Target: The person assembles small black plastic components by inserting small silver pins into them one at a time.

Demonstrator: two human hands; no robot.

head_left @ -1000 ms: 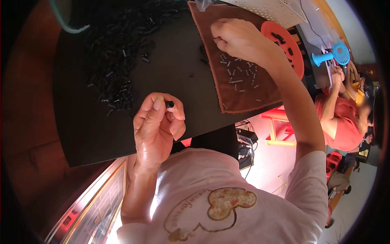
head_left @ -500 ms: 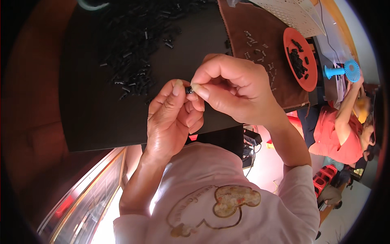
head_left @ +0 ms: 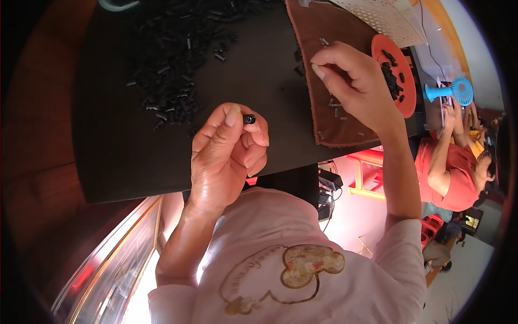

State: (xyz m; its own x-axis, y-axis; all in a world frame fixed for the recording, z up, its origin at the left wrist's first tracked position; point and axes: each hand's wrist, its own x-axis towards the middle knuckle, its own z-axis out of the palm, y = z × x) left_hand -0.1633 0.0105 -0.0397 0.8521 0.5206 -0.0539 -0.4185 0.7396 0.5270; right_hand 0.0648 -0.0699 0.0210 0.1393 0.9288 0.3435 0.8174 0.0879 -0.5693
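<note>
Pinched between the thumb and fingers of my left hand (head_left: pixel 220 154) is a small black cylinder (head_left: pixel 249 119), its open end facing up and to the right. My right hand (head_left: pixel 356 86), thumb against forefinger, hovers over the brown cloth (head_left: pixel 319 116); any small thing at its fingertips is too tiny to make out. Small metal springs (head_left: pixel 337 112) lie scattered on that cloth, partly hidden by the hand. Farther left, a heap of similar black cylinders (head_left: pixel 170 70) spreads over the dark table (head_left: pixel 129 162).
Beyond my right hand is a red plate (head_left: pixel 409 89) with several black pieces. A white perforated basket (head_left: pixel 372 19) stands at the far right. Past the table's right end are a blue fan (head_left: pixel 462 91) and a person in a red shirt (head_left: pixel 450 175).
My right hand has left the black cylinder and moved right and away from me, over the cloth. My left hand stays nearly in place, still gripping the cylinder.
</note>
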